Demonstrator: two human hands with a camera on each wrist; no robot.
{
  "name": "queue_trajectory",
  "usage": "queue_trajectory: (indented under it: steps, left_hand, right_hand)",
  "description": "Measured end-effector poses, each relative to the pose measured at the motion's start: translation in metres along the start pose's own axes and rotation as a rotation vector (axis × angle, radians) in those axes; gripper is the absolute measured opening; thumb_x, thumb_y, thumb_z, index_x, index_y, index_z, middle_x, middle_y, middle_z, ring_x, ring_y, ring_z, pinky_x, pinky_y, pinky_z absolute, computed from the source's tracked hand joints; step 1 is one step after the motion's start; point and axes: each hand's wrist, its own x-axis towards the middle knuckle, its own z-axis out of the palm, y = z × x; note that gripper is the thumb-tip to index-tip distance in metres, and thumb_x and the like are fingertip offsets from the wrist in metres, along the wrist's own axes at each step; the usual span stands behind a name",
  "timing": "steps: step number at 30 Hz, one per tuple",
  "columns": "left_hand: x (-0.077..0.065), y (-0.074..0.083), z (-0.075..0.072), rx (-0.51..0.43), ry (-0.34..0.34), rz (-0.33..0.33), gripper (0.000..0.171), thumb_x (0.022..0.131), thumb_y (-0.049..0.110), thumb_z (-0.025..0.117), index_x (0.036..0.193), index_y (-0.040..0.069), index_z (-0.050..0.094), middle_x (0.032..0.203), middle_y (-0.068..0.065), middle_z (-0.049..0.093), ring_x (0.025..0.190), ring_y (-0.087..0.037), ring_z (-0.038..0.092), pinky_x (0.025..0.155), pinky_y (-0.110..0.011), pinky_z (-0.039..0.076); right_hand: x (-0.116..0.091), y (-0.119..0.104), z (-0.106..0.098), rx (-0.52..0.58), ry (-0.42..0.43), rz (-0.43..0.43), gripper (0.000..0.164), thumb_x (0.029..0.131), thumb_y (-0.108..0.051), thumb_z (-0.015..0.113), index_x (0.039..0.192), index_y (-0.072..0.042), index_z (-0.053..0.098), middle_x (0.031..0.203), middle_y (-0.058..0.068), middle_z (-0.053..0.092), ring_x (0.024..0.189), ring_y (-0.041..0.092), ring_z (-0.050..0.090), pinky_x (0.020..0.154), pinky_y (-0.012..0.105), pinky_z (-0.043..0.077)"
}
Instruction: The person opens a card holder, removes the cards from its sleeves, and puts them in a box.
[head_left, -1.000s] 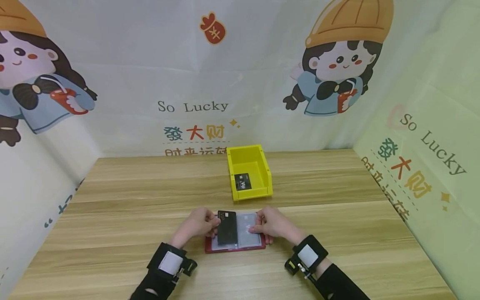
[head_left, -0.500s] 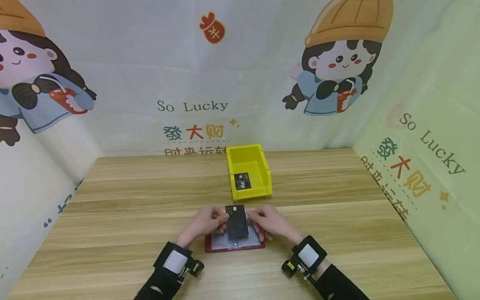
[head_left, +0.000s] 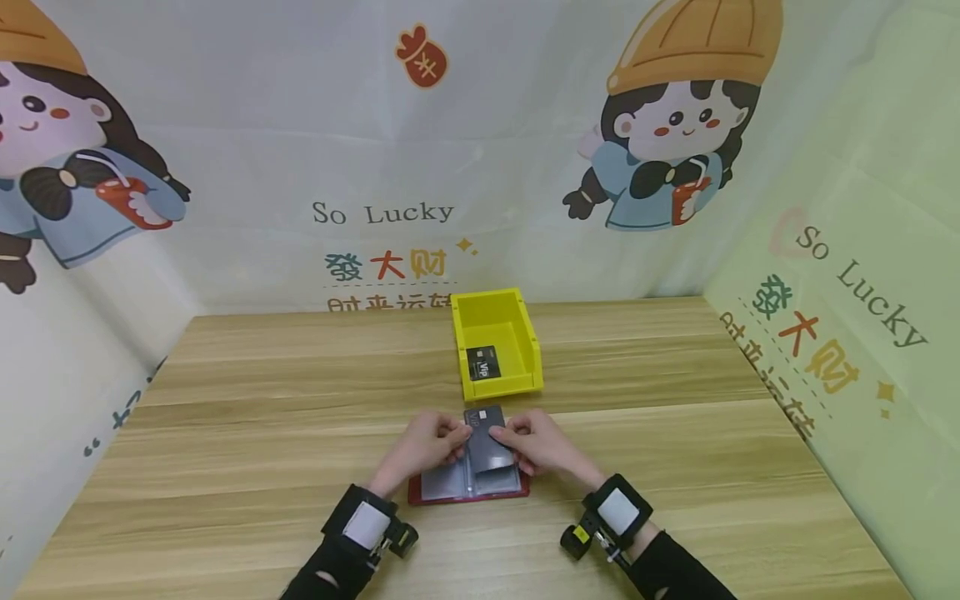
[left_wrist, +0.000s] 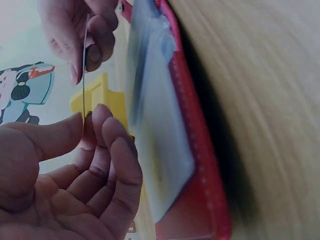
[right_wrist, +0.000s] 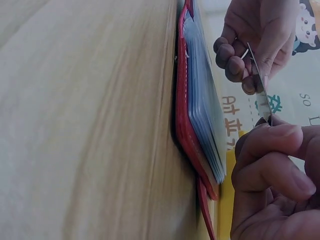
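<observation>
A dark VIP card (head_left: 487,446) is held between both hands, tilted above an open red card holder (head_left: 420,490) with clear plastic sleeves (head_left: 447,482). My left hand (head_left: 429,442) pinches the card's left edge between thumb and fingertips. At the opposite edge, my right hand (head_left: 542,442) pinches it as well. Seen edge-on in the left wrist view, the card (left_wrist: 84,75) is a thin line running from one hand to the other, with the red cover (left_wrist: 200,150) beside it. The right wrist view shows a stack of sleeves (right_wrist: 200,100) within the cover.
Behind the card holder stands a yellow bin (head_left: 502,387), with another black VIP card (head_left: 483,363) lying inside it. The wood-grain table (head_left: 262,400) meets a printed cloth backdrop (head_left: 525,167) at the back and sides.
The left hand has carried the card rightward and slightly away from the body, over the holder's right page. The right hand has let go of the sleeve page and now pinches the card.
</observation>
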Motion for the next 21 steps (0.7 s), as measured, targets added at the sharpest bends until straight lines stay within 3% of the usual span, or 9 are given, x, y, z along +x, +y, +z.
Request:
queue_trajectory:
  steps: [5, 8, 11, 16, 21]
  left_hand:
    - [0.002, -0.004, 0.004, 0.067, 0.05, -0.003, 0.03, 0.106, 0.018, 0.063, 0.083, 0.002, 0.071, 0.066, -0.001, 0.059, 0.059, -0.011, 0.047, 0.055, -0.024, 0.033]
    - [0.003, -0.007, 0.005, 0.116, 0.062, 0.002, 0.023, 0.102, 0.017, 0.069, 0.083, 0.003, 0.071, 0.067, 0.0, 0.057, 0.061, -0.012, 0.047, 0.056, -0.025, 0.033]
    - [0.003, -0.008, 0.005, 0.131, 0.05, 0.006, 0.014, 0.094, 0.012, 0.078, 0.086, 0.004, 0.07, 0.069, -0.001, 0.057, 0.063, -0.013, 0.048, 0.057, -0.025, 0.035]
    - [0.004, -0.009, 0.006, 0.135, 0.012, 0.014, 0.026, 0.08, 0.008, 0.09, 0.09, 0.003, 0.067, 0.069, -0.002, 0.056, 0.062, -0.013, 0.049, 0.057, -0.024, 0.036]
    - [0.005, -0.008, 0.006, 0.15, -0.011, 0.007, 0.031, 0.076, 0.007, 0.093, 0.09, 0.003, 0.066, 0.071, -0.003, 0.057, 0.063, -0.015, 0.05, 0.059, -0.025, 0.037]
  right_hand:
    - [-0.001, 0.001, -0.006, -0.023, 0.015, -0.014, 0.033, 0.107, -0.023, 0.063, 0.078, -0.007, 0.063, 0.054, -0.006, 0.047, 0.044, 0.005, 0.038, 0.046, 0.021, 0.029]
    - [-0.002, 0.002, -0.011, -0.035, 0.008, -0.037, 0.033, 0.107, -0.022, 0.062, 0.078, -0.005, 0.063, 0.054, -0.007, 0.047, 0.043, 0.005, 0.038, 0.047, 0.021, 0.03]
    - [-0.002, 0.0, -0.015, -0.054, 0.005, -0.056, 0.034, 0.107, -0.022, 0.062, 0.078, -0.004, 0.062, 0.054, -0.007, 0.047, 0.043, 0.005, 0.039, 0.047, 0.021, 0.031]
    - [-0.001, -0.007, -0.022, -0.081, 0.016, -0.07, 0.036, 0.108, -0.023, 0.061, 0.075, -0.007, 0.057, 0.053, -0.006, 0.046, 0.043, 0.005, 0.039, 0.047, 0.022, 0.03]
    - [0.0, -0.017, -0.027, -0.08, 0.046, -0.051, 0.035, 0.107, -0.025, 0.062, 0.077, -0.008, 0.057, 0.054, -0.004, 0.046, 0.044, 0.008, 0.038, 0.046, 0.023, 0.029]
